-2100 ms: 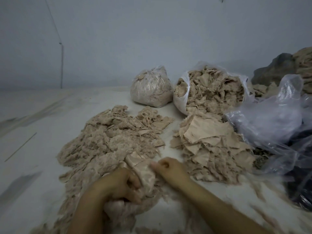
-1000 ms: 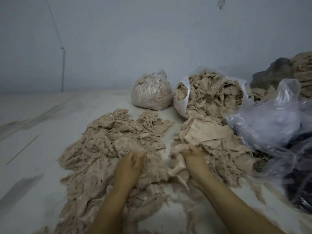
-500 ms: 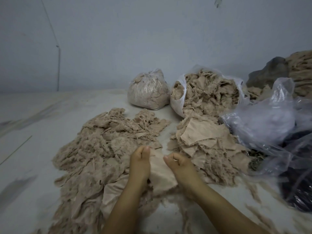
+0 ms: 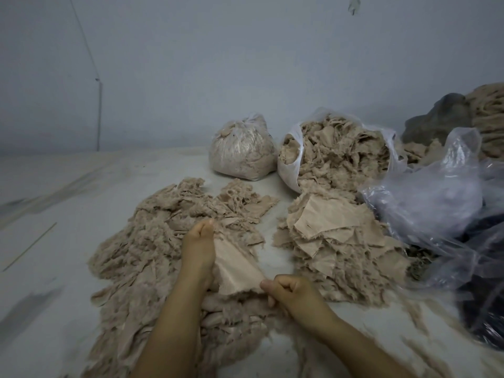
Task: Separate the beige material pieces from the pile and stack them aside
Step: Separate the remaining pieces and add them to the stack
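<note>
A large loose pile of frayed beige scraps (image 4: 152,241) spreads over the left and middle of the pale floor. To its right lies a flatter stack of beige pieces (image 4: 335,236). Between them I hold one beige piece (image 4: 234,266) stretched out. My left hand (image 4: 199,246) pinches its far corner, and my right hand (image 4: 289,293) pinches its near right corner. The piece's lower edge merges with the scraps under my wrists.
A tied clear bag of beige scraps (image 4: 242,151) and an open white bag full of scraps (image 4: 338,154) stand by the back wall. Crumpled clear plastic (image 4: 436,208) over dark material lies at the right, with more beige and dark bundles (image 4: 463,113) behind.
My right hand has pulled back toward me from beside the left hand, spreading the beige piece out between the two hands. The left hand has stayed at the pile's edge.
</note>
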